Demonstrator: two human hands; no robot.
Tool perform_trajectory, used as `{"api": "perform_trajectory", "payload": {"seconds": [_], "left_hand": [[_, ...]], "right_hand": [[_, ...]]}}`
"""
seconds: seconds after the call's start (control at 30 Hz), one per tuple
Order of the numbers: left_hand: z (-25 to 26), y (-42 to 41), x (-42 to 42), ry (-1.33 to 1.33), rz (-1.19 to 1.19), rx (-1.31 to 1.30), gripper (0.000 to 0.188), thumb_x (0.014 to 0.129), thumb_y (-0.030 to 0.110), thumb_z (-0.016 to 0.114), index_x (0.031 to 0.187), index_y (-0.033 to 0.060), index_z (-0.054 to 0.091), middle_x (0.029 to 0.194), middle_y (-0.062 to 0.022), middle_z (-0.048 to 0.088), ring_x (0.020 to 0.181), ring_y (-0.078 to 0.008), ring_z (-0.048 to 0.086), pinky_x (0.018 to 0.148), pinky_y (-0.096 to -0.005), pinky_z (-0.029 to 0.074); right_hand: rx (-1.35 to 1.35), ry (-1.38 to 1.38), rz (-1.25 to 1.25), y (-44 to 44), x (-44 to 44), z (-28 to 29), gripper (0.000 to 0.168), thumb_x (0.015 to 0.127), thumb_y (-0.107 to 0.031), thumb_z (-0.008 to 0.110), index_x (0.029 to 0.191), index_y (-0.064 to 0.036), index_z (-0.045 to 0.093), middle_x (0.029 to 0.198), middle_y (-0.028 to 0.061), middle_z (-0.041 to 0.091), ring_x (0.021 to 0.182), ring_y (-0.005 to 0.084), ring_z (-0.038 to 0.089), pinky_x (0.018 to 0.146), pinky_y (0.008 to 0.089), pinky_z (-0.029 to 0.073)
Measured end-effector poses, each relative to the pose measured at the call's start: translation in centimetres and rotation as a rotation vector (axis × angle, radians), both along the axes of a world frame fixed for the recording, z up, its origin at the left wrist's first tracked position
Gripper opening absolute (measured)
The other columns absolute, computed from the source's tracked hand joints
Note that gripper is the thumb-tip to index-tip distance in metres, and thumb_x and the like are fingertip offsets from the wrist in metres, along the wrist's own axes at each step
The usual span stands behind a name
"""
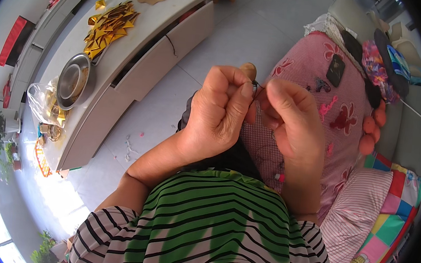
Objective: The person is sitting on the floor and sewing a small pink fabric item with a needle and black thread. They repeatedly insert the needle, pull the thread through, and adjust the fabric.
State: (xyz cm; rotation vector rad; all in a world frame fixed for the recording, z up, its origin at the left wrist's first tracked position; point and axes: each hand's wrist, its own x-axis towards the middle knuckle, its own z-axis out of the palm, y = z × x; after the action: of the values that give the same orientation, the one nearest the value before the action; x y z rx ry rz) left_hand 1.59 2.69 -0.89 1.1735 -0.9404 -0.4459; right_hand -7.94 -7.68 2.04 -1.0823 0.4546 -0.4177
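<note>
My left hand (218, 111) pinches a thin black cord (255, 84) between thumb and forefinger, close to a small knot or loop. The cord's other side runs to the fingertips of my right hand (295, 118), which are closed on it. Both hands are raised in front of my lap, a short gap apart. A dark strand hangs down between them, partly hidden by the fingers. Beyond the right hand, a pink patterned cover (297, 60) bears a black phone (335, 70), a small dark item (322, 85) and a pink plastic piece (327, 107).
At left stands a long low table (104, 68) with a drawer (173, 44) pulled out. On it are folded gold paper pieces (110, 26), a metal bowl (76, 81) and a clear plastic bag (42, 102). A striped pillow (359, 206) lies at right. Small scraps (129, 148) litter the floor.
</note>
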Motion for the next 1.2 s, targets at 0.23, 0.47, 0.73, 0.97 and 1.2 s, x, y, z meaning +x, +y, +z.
{"api": "perform_trajectory", "payload": {"seconds": [0.23, 0.47, 0.73, 0.97, 1.2], "left_hand": [[0.8, 0.0, 0.0, 0.107, 0.037, 0.050, 0.008, 0.096, 0.010, 0.036, 0.097, 0.0027, 0.038, 0.067, -0.0095, 0.057, 0.037, -0.0024, 0.034, 0.039, -0.0137, 0.029], [1.1, 0.1, 0.5, 0.374, -0.047, 0.008, 0.006, 0.095, 0.007, 0.036, 0.097, 0.0009, 0.037, 0.074, -0.0109, 0.059, 0.044, -0.0013, 0.037, 0.042, -0.0142, 0.033], [-0.9, -0.1, 0.1, -0.010, 0.053, 0.000, 0.006, 0.091, -0.002, 0.043, 0.095, -0.0009, 0.039, 0.071, -0.0057, 0.057, 0.054, -0.0025, 0.047, 0.049, -0.0165, 0.040], [-1.1, -0.5, 0.2, 0.030, 0.057, 0.004, 0.004, 0.094, 0.004, 0.038, 0.097, 0.0019, 0.038, 0.075, -0.0088, 0.059, 0.046, -0.0030, 0.039, 0.042, -0.0163, 0.033], [0.1, -0.3, 0.8, 0.477, -0.037, -0.079, 0.008, 0.096, 0.010, 0.036, 0.096, 0.0034, 0.040, 0.084, -0.0139, 0.060, 0.039, -0.0033, 0.033, 0.040, -0.0172, 0.031]], "right_hand": [[0.145, -0.178, -0.064, -0.9, 0.1, -0.6, 0.003, 0.081, -0.005, 0.059, 0.079, -0.005, 0.057, 0.073, -0.0005, 0.053, 0.056, 0.0028, 0.041, 0.047, 0.0156, 0.030], [0.174, -0.177, -0.075, -0.9, -0.1, -0.8, 0.008, 0.083, -0.010, 0.059, 0.078, -0.003, 0.058, 0.077, 0.0016, 0.056, 0.064, 0.0036, 0.044, 0.049, 0.0157, 0.032], [-0.031, 0.003, -0.031, -0.3, 0.6, -1.8, 0.018, 0.084, -0.018, 0.063, 0.077, -0.001, 0.061, 0.074, -0.0021, 0.053, 0.061, 0.0041, 0.043, 0.055, 0.0185, 0.035], [0.145, -0.131, -0.046, -0.7, 0.4, -1.3, 0.003, 0.080, -0.004, 0.061, 0.079, -0.002, 0.059, 0.076, 0.0009, 0.056, 0.059, 0.0047, 0.045, 0.050, 0.0162, 0.034], [0.430, -0.313, 0.124, -1.3, 0.3, -1.4, 0.004, 0.082, 0.000, 0.054, 0.085, -0.003, 0.056, 0.079, 0.0072, 0.060, 0.053, 0.0015, 0.040, 0.043, 0.0139, 0.029]]}}
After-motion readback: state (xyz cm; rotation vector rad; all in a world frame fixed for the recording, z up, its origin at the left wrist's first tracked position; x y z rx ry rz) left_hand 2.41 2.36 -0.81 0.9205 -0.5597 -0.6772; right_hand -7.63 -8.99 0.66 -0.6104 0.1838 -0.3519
